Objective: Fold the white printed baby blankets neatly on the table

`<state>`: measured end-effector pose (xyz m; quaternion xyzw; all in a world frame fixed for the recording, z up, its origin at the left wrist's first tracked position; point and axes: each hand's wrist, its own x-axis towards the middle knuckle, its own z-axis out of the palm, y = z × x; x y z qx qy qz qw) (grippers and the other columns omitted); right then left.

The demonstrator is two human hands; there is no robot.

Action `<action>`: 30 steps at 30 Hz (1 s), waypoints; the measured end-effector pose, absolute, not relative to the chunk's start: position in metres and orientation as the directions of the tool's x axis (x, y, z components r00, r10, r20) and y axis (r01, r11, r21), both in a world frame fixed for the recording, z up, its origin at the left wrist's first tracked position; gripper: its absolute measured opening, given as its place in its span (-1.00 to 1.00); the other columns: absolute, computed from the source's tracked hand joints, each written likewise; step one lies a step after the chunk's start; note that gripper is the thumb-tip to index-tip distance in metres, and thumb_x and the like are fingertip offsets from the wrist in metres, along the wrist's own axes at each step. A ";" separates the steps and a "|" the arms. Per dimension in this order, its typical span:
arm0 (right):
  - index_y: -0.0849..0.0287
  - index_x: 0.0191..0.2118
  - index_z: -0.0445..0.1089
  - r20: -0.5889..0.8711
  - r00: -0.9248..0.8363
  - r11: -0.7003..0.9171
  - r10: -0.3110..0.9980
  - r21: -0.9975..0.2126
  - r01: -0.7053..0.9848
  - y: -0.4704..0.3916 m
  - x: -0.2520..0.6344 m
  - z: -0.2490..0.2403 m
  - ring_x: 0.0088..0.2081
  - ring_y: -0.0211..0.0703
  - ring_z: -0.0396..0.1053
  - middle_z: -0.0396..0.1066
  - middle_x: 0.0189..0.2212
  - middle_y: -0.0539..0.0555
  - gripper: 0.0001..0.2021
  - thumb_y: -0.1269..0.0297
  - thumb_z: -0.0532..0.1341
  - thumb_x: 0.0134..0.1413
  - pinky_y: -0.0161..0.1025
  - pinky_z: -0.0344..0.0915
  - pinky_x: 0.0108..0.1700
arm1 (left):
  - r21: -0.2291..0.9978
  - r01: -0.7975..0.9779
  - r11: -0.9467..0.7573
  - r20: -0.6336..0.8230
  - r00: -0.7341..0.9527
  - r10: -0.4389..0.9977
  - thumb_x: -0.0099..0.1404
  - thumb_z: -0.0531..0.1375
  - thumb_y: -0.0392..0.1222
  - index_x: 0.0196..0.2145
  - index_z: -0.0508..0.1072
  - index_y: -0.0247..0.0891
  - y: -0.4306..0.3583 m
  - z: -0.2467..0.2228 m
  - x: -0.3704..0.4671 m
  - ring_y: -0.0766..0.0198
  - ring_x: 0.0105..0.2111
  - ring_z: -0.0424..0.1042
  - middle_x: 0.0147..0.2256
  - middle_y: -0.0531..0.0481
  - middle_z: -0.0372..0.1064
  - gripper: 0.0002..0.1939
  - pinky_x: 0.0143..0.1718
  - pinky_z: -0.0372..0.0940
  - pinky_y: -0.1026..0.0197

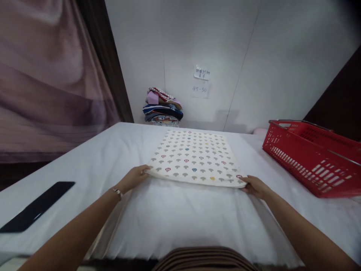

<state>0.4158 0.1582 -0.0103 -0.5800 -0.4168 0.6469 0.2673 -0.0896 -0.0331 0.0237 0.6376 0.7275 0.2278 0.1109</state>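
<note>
A white cloth with a mushroom print (194,156) lies spread out in front of me, folded into a rough rectangle. Its near edge is lifted slightly between my two hands. My left hand (138,175) pinches the near left corner, and a bracelet circles that wrist. At the near right corner, my right hand (255,186) grips the cloth between thumb and fingers. The far part of the cloth rests flat on the white-covered table (180,214).
A red plastic basket (304,165) stands at the right side of the table. On the left lies a flat black phone-like slab (38,207). Folded clothes (163,107) are piled at the back against a wall bearing paper notes (200,89). A pinkish curtain (50,75) hangs at left.
</note>
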 end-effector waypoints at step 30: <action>0.06 -0.07 0.46 0.078 -0.884 0.810 0.460 -0.445 0.382 0.110 0.269 0.001 0.03 0.01 0.26 0.38 -0.03 0.09 -0.62 0.12 -0.06 0.24 -0.08 0.17 0.09 | 0.415 0.905 0.087 0.290 -0.223 0.931 0.24 0.03 -0.09 -0.22 0.51 -0.18 -0.038 0.004 -0.021 0.16 -0.02 0.34 -0.09 -0.03 0.44 -0.69 0.08 0.19 0.09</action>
